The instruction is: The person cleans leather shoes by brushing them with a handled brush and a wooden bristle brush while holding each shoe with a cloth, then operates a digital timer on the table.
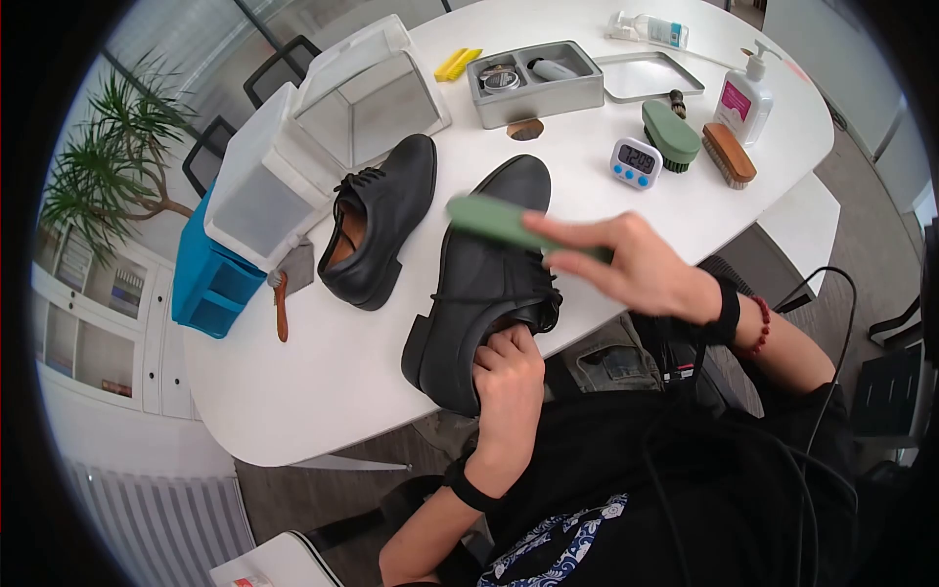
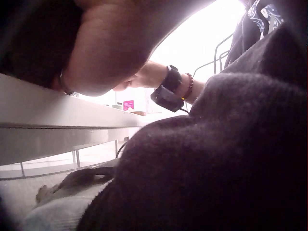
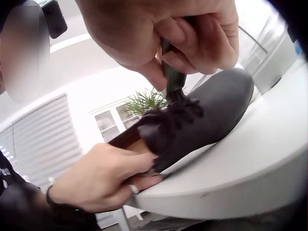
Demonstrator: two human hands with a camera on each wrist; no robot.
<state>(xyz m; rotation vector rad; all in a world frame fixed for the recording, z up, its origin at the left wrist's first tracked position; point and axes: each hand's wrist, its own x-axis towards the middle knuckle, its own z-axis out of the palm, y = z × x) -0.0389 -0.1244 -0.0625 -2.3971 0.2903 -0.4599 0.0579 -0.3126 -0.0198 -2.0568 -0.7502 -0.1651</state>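
Observation:
A black lace-up shoe [image 1: 469, 284] rests at the table's front edge in the head view, its toe pointing away. My left hand [image 1: 511, 377] reaches into its opening and grips the heel side; some fingers are hidden inside. Over the laces and upper, my right hand [image 1: 636, 259] pinches a green-backed brush [image 1: 489, 220], slightly blurred. The right wrist view shows the right hand [image 3: 192, 43] above the laced shoe [image 3: 207, 115], with the left hand [image 3: 103, 178] at its opening. The left wrist view shows the left hand [image 2: 106, 53] close up, partly dark.
The other black shoe [image 1: 386, 225] stands to the left, near clear boxes [image 1: 264, 176] and a blue holder [image 1: 210, 284]. Further back are a grey metal tin [image 1: 538, 103], a timer [image 1: 636, 162], another green brush [image 1: 670, 130], a wooden brush [image 1: 729, 155] and a pump bottle [image 1: 743, 103].

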